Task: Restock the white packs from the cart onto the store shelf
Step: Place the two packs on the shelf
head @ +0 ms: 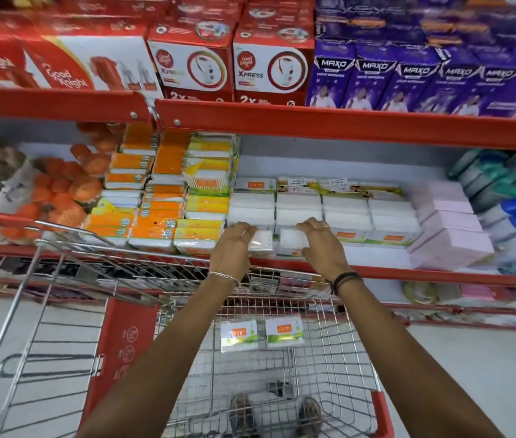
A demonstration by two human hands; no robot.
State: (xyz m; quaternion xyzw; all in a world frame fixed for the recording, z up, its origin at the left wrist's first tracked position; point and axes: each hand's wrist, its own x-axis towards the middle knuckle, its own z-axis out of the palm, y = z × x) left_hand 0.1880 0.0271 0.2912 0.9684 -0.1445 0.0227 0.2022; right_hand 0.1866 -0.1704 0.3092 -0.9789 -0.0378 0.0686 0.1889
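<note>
- Head view: both arms reach over the wire cart (338,343) to the front lip of the store shelf (440,275). The left hand (234,245) grips one white pack (261,240) by its near end, fingers curled over the top; the right hand (319,245) grasps a second white pack (293,238) the same way, just beside the first.
- Both packs sit at the shelf's front edge, before the stacked white packs (323,210) already in rows.
- Two more white packs (261,333) lie in the cart's basket, side by side, labels up.
- Handling, as a judgement: the packs look light and film-wrapped, soft-filled, so they likely squash a little and may slide in the fingers. A hold across the short ends, thumb under and fingers over, seems safest; a flat push on the near face would seat them.
- Around them: orange and yellow packs (168,197) crowd the left flank, touching the white stack; pink boxes (446,229) stand to the right, with bare shelf in between.
- The red shelf rail above (345,121) hangs low over the stack, limiting how high another layer can go.
</note>
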